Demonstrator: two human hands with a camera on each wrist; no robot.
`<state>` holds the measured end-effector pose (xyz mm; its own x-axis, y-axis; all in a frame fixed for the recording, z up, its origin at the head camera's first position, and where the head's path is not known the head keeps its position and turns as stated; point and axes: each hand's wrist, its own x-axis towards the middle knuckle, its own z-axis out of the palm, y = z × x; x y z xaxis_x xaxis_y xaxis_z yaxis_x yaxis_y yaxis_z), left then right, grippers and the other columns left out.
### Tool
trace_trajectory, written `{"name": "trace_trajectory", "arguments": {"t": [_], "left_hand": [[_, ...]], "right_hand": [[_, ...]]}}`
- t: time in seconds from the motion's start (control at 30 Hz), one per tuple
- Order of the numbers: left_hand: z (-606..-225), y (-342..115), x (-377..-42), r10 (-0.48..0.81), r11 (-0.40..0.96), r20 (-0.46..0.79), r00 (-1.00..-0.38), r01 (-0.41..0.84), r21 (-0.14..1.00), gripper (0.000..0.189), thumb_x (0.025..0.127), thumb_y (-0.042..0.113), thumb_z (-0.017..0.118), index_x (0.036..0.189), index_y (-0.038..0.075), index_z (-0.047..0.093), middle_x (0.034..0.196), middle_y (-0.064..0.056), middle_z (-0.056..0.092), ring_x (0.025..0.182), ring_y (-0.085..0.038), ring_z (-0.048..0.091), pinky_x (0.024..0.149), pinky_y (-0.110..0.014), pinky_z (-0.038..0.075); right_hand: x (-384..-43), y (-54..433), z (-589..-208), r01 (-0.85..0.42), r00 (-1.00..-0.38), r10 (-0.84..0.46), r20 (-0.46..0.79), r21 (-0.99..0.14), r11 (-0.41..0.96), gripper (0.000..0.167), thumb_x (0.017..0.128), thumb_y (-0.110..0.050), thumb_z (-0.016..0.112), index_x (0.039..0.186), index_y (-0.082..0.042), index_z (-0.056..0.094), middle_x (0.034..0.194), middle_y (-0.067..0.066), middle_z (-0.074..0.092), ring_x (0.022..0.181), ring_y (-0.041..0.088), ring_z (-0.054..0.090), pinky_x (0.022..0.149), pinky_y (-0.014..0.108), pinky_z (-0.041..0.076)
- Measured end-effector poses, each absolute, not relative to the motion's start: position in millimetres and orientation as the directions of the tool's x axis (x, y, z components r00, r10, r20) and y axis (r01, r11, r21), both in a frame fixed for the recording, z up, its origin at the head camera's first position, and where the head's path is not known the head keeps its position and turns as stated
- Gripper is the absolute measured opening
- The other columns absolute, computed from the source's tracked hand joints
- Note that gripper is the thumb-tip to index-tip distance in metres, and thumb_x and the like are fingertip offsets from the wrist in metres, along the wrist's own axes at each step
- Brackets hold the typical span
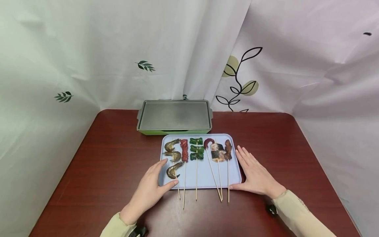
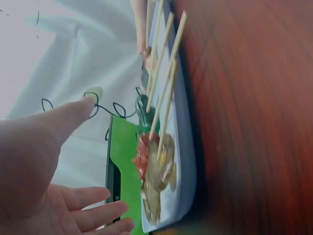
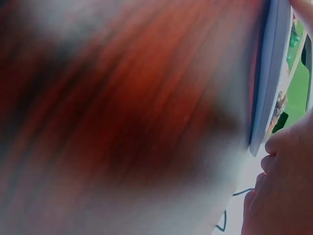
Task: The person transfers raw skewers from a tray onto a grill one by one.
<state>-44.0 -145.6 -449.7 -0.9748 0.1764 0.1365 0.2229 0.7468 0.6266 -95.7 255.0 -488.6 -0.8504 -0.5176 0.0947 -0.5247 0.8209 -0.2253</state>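
The light blue tray (image 1: 205,177) is placed on the table (image 1: 103,171), just before the grey-topped griddle (image 1: 174,115), and 6 food skewers (image 1: 196,149) are carried on it. It is flanked by the left hand (image 1: 151,187) and the right hand (image 1: 255,172); their fingers are extended, nothing is gripped. Probably the tray is light, stiff and smooth; it should be held level by its 2 short sides, lest the loose skewers be rolled.

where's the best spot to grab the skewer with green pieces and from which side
Probably its bare stick end, coming from the near side: that end juts past the near rim of the tray, below the green pieces, with space either side.
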Motion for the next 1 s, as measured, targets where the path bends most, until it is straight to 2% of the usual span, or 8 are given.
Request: {"name": "trace_trajectory", "arguments": {"t": [0.1, 0.2, 0.3, 0.4, 0.53, 0.7, 0.87, 1.0], "left_hand": [[-449, -142, -40, 0.133, 0.726, 0.116, -0.984, 0.176, 0.665, 0.067, 0.084, 0.041, 0.084, 0.135, 0.004, 0.061, 0.127, -0.012, 0.064, 0.12, -0.032, 0.058, 0.1, -0.051, 0.049], [-449, -138, -38, 0.087, 0.693, 0.075, -0.993, 0.114, 0.712, 0.052, 0.082, 0.038, 0.087, 0.121, 0.007, 0.069, 0.106, -0.003, 0.069, 0.099, -0.021, 0.065, 0.086, -0.042, 0.054], [-449, -135, -35, 0.057, 0.654, 0.016, -0.998, 0.049, 0.755, 0.042, 0.081, 0.034, 0.088, 0.111, 0.01, 0.073, 0.087, 0.005, 0.067, 0.079, -0.011, 0.064, 0.072, -0.032, 0.055], [-450, -132, -35, 0.046, 0.635, -0.029, -0.999, 0.007, 0.773, 0.039, 0.08, 0.033, 0.089, 0.108, 0.009, 0.075, 0.076, 0.011, 0.065, 0.069, -0.004, 0.062, 0.064, -0.027, 0.053], [-453, -130, -38, 0.041, 0.642, -0.049, -0.998, -0.011, 0.766, 0.038, 0.079, 0.031, 0.089, 0.106, 0.007, 0.076, 0.071, 0.013, 0.067, 0.065, -0.003, 0.064, 0.063, -0.028, 0.054], [-462, -128, -45, 0.064, 0.707, -0.009, -0.998, 0.039, 0.706, 0.03, 0.08, 0.032, 0.089, 0.097, 0.009, 0.078, 0.066, 0.015, 0.065, 0.064, -0.005, 0.063, 0.065, -0.032, 0.053], [-467, -126, -48, 0.084, 0.743, 0.024, -0.996, 0.078, 0.665, 0.024, 0.077, 0.031, 0.09, 0.084, 0.013, 0.076, 0.061, 0.017, 0.06, 0.059, -0.004, 0.057, 0.059, -0.028, 0.049], [-468, -125, -48, 0.094, 0.751, 0.044, -0.995, 0.1, 0.653, 0.021, 0.074, 0.028, 0.092, 0.079, 0.015, 0.076, 0.06, 0.018, 0.058, 0.059, -0.003, 0.056, 0.058, -0.028, 0.048]], "right_hand": [[-97, 253, -489, -0.529, -0.848, -0.522, 0.093, -0.223, 0.819, 0.133, 0.071, -0.087, 0.065, 0.159, 0.005, 0.023, 0.166, 0.022, 0.017, 0.151, 0.04, 0.017, 0.122, 0.049, 0.02], [-97, 251, -488, -0.533, -0.845, -0.526, 0.093, -0.226, 0.815, 0.135, 0.07, -0.088, 0.065, 0.158, 0.005, 0.023, 0.165, 0.022, 0.017, 0.151, 0.039, 0.017, 0.122, 0.048, 0.019], [-97, 251, -489, -0.535, -0.843, -0.529, 0.096, -0.235, 0.811, 0.134, 0.07, -0.087, 0.066, 0.158, 0.006, 0.024, 0.165, 0.023, 0.018, 0.151, 0.04, 0.017, 0.123, 0.046, 0.018], [-97, 251, -488, -0.534, -0.844, -0.528, 0.099, -0.248, 0.808, 0.133, 0.071, -0.085, 0.068, 0.157, 0.007, 0.026, 0.165, 0.024, 0.019, 0.15, 0.041, 0.018, 0.123, 0.045, 0.017], [-97, 251, -488, -0.538, -0.841, -0.53, 0.109, -0.259, 0.802, 0.131, 0.072, -0.083, 0.069, 0.156, 0.008, 0.027, 0.164, 0.024, 0.02, 0.15, 0.042, 0.019, 0.123, 0.047, 0.018], [-97, 251, -488, -0.541, -0.84, -0.53, 0.118, -0.256, 0.801, 0.131, 0.072, -0.083, 0.069, 0.156, 0.008, 0.027, 0.164, 0.024, 0.021, 0.15, 0.041, 0.019, 0.123, 0.046, 0.018], [-96, 250, -488, -0.543, -0.838, -0.532, 0.118, -0.261, 0.798, 0.13, 0.073, -0.082, 0.069, 0.157, 0.008, 0.026, 0.164, 0.024, 0.02, 0.15, 0.042, 0.019, 0.123, 0.045, 0.018], [-96, 249, -487, -0.542, -0.839, -0.535, 0.104, -0.258, 0.8, 0.13, 0.074, -0.082, 0.068, 0.157, 0.008, 0.025, 0.165, 0.024, 0.018, 0.151, 0.041, 0.017, 0.123, 0.045, 0.017]]}}
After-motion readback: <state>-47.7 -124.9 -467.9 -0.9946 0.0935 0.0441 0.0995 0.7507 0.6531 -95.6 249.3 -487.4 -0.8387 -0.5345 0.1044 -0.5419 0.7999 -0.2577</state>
